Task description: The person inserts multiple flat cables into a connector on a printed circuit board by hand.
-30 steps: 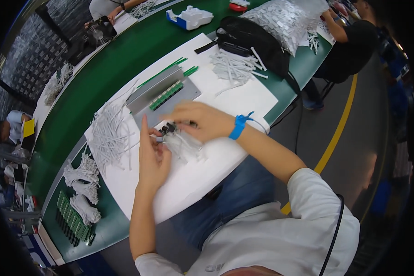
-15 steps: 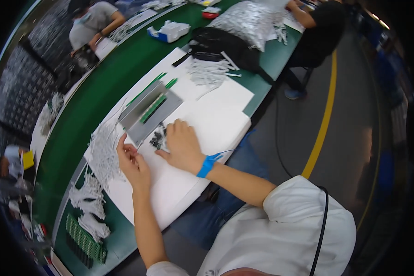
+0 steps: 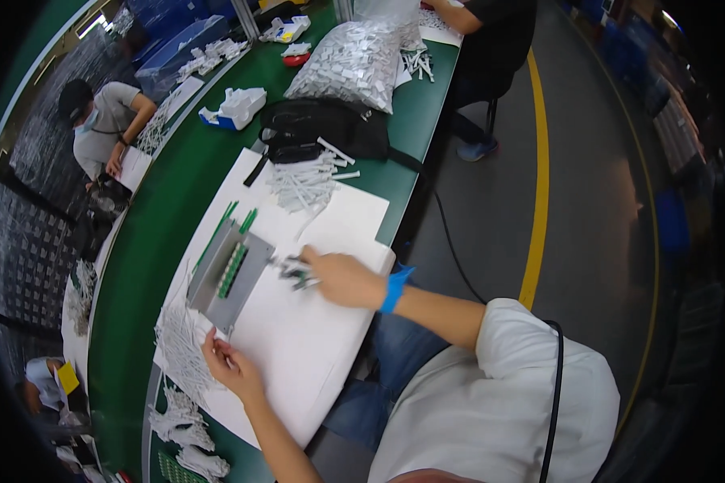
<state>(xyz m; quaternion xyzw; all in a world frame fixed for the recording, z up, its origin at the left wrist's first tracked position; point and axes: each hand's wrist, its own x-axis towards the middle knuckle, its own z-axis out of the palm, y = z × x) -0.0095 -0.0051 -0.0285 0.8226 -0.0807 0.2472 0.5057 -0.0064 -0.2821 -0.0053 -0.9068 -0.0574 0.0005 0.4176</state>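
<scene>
A grey angled metal holder point(image 3: 254, 262) lies on the white sheet, with a green circuit-board strip point(image 3: 234, 270) standing in it. My left hand point(image 3: 234, 369) is just below the holder's near corner, palm partly up, fingers loosely bent and apart, nothing visible in them. Beside the holder's right edge is a small heap of black and grey parts point(image 3: 296, 272). My right hand point(image 3: 342, 278), with a blue band on its wrist, is over that heap, fingertips at the parts; motion blur and the hand's angle hide whether it pinches one.
White cables point(image 3: 181, 338) lie left of the holder, and short white strips point(image 3: 306, 183) sit beyond it. A black bag point(image 3: 326, 129), a clear bag of white pieces point(image 3: 350, 64) and a blue-white box point(image 3: 235, 109) stand farther back. Other people work across and along the bench.
The view has turned, so the bench sits differently in the picture. My right hand has drawn back to the right side of the small parts; my left hand stays near the holder's corner.
</scene>
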